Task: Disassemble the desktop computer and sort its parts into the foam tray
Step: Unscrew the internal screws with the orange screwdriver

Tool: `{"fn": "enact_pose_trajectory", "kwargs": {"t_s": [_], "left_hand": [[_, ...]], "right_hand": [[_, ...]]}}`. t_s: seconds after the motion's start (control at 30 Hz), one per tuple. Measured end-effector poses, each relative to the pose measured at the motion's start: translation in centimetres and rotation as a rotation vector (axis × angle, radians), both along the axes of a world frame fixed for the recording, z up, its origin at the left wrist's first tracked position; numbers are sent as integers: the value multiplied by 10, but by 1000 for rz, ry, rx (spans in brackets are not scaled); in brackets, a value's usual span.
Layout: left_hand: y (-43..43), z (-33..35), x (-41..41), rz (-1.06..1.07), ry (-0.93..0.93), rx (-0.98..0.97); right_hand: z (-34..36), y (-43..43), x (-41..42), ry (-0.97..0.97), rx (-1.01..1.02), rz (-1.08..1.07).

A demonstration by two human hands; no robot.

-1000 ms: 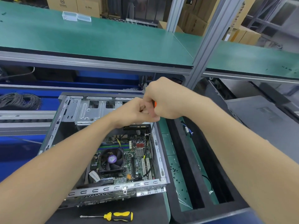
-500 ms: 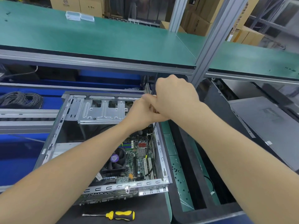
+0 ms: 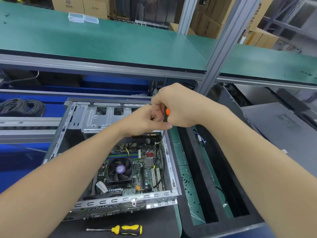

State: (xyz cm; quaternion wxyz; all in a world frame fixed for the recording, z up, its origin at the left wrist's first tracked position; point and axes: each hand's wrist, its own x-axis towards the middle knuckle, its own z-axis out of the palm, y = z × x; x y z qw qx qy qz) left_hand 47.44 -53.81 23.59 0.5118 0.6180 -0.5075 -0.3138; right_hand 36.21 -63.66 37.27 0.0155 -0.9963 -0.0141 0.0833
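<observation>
Gripping the screwdriver (image 3: 166, 112), the right hand (image 3: 181, 107) had to hold it straight, the left hand (image 3: 144, 121) pinching its shaft, computer (image 3: 123, 199) below them.

- Gripped screwdriver (image 3: 167, 112): orange and black handle.
- Spare screwdriver (image 3: 127, 229): yellow handle with black patches.
- Foam tray (image 3: 214, 228): black.
- Computer case (image 3: 96, 117): bare silver-grey metal.
- Fan (image 3: 120, 169): black, purple hub label.
- Shelf (image 3: 103, 42): green mat.
</observation>
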Motion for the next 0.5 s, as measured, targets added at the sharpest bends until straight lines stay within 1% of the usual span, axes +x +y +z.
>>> {"fn": "enact_pose_trajectory", "kwargs": {"t_s": [0.03,0.1,0.2,0.27,0.33,0.4,0.5], "left_hand": [[-1,1,0,24,-24,-2],[-4,0,-1,103,-96,-36],[-11,-3,-6,242,-128,-81],[-17,-8,-10,344,-138,-94],[-22,-11,-11,421,-161,-68],[-21,-11,-8,372,-124,-64],[-9,-10,-3,173,7,-63]], "right_hand": [[-1,-2,0,-13,21,7],[-7,-2,-1,-116,17,-36],[-23,6,1,-327,-184,-169],[-29,9,5,-373,-148,-247],[-30,7,10,-348,-87,-278],[-29,3,11,-308,-24,-253],[-18,-3,5,-222,47,-178]]}}
